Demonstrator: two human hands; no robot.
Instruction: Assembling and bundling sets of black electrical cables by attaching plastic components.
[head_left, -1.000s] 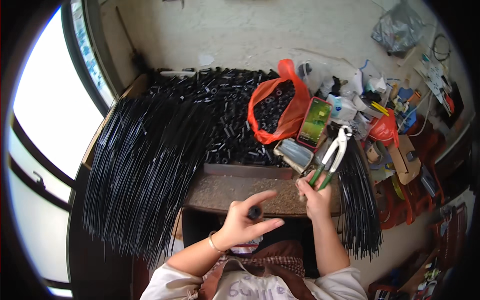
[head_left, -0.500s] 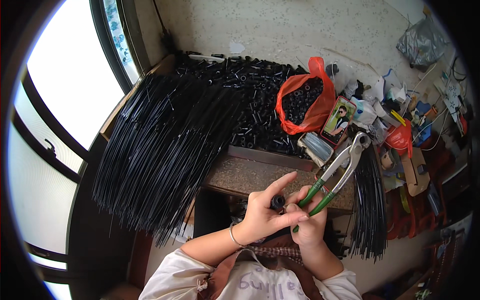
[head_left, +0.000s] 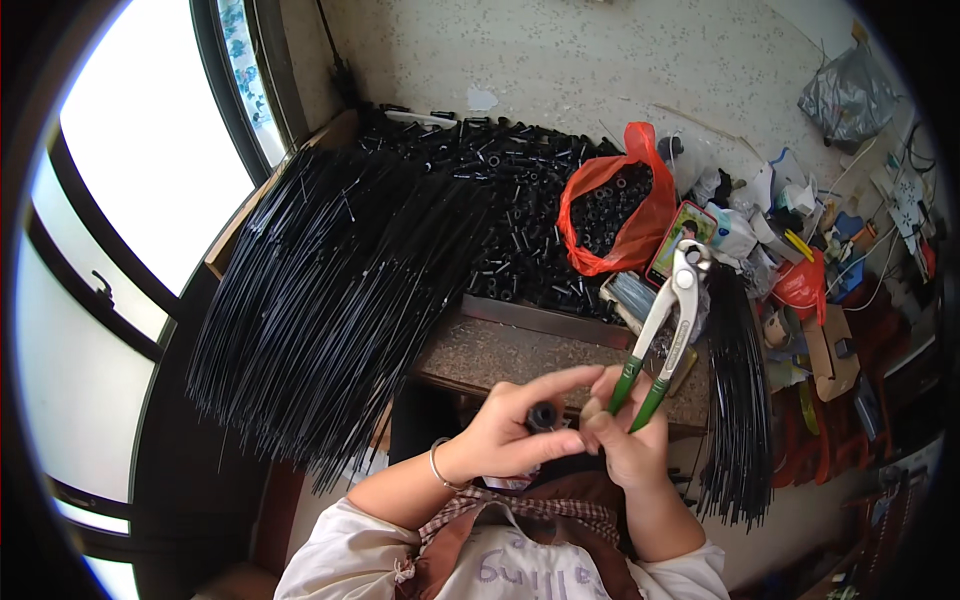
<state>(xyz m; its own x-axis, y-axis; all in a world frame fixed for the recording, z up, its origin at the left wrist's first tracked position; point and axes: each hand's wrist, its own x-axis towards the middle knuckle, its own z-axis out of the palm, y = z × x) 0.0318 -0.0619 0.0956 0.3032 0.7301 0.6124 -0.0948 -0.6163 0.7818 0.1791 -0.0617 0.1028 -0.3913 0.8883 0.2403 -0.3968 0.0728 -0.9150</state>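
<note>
My left hand (head_left: 503,428) is curled around a short black tubular part (head_left: 542,416), whose round end shows between thumb and forefinger. Just to its right, my right hand (head_left: 636,447) grips the green handles of a pair of silver pliers (head_left: 666,310). The jaws point up and away from me, over the bench toward the phone. Both hands' fingertips come close together in front of my apron; whether they pinch something small between them I cannot tell.
Long thin black rods (head_left: 320,290) lie in a thick bundle at left. Behind them spread loose black tubular pieces (head_left: 520,240). A red plastic bag (head_left: 648,215) holds black rings. A phone (head_left: 690,225) leans beside it. More black rods (head_left: 738,400) hang at right, near clutter.
The pliers have swung left and more upright, their jaws now in front of the phone. My left hand has shifted slightly left and down, its forefinger now reaching toward my right hand's fingers.
</note>
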